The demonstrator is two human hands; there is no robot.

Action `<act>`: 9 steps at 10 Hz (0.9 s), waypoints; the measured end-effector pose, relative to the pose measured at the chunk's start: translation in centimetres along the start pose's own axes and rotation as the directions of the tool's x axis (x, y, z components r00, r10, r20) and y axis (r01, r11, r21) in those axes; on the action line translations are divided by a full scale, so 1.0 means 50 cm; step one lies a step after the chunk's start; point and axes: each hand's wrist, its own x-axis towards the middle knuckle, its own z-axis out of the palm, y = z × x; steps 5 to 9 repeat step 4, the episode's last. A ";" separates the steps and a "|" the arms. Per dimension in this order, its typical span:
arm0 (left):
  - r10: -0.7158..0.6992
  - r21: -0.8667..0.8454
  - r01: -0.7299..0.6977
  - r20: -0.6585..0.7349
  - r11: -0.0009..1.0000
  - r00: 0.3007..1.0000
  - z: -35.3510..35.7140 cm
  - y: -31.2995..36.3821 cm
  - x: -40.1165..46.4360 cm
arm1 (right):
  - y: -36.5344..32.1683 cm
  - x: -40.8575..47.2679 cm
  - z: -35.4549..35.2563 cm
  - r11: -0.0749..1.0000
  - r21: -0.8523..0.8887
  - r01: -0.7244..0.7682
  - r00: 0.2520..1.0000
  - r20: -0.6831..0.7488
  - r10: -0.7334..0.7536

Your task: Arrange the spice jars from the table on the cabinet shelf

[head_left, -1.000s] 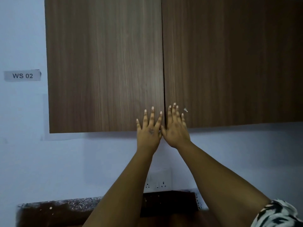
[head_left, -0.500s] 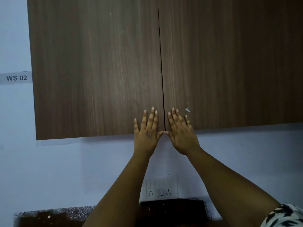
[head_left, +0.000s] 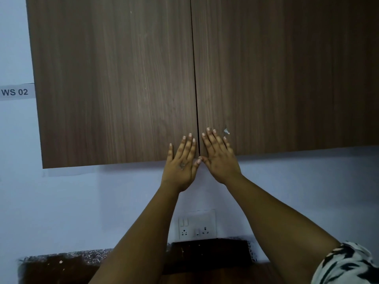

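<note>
Both doors (head_left: 114, 83) are closed, same as a second ago; only the view has come a little nearer. The left hand (head_left: 181, 163) and right hand (head_left: 218, 158) lie flat on them, fingers straight, grasping nothing. No jars are visible, so I judge the task finished

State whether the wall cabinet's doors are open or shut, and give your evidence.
Shut. Both cabinet doors lie flush, with only a thin dark seam between them. The left hand and right hand rest flat by their lower edges.
</note>
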 end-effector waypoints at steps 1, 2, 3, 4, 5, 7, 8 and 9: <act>-0.054 -0.068 0.055 0.019 0.996 0.998 -0.003 0.031 -0.013 | -0.016 -0.008 -0.015 0.997 0.072 -0.013 1.000 0.012 0.012; -0.114 -0.093 0.115 0.019 0.989 0.993 -0.013 0.048 -0.023 | -0.040 -0.017 -0.035 0.990 0.139 -0.029 0.999 0.027 0.026; -0.144 -0.106 0.137 -0.062 0.985 0.988 -0.040 0.055 -0.024 | -0.058 -0.021 -0.056 0.981 0.167 -0.098 0.994 -0.031 0.105; -0.143 -0.088 0.133 -0.121 0.987 0.982 -0.081 0.058 -0.010 | -0.059 -0.020 -0.092 0.977 0.126 -0.173 0.982 -0.060 0.181; -0.143 -0.088 0.133 -0.121 0.987 0.982 -0.081 0.058 -0.010 | -0.059 -0.020 -0.092 0.977 0.126 -0.173 0.982 -0.060 0.181; -0.143 -0.088 0.133 -0.121 0.987 0.982 -0.081 0.058 -0.010 | -0.059 -0.020 -0.092 0.977 0.126 -0.173 0.982 -0.060 0.181; -0.143 -0.088 0.133 -0.121 0.987 0.982 -0.081 0.058 -0.010 | -0.059 -0.020 -0.092 0.977 0.126 -0.173 0.982 -0.060 0.181; -0.143 -0.088 0.133 -0.121 0.987 0.982 -0.081 0.058 -0.010 | -0.059 -0.020 -0.092 0.977 0.126 -0.173 0.982 -0.060 0.181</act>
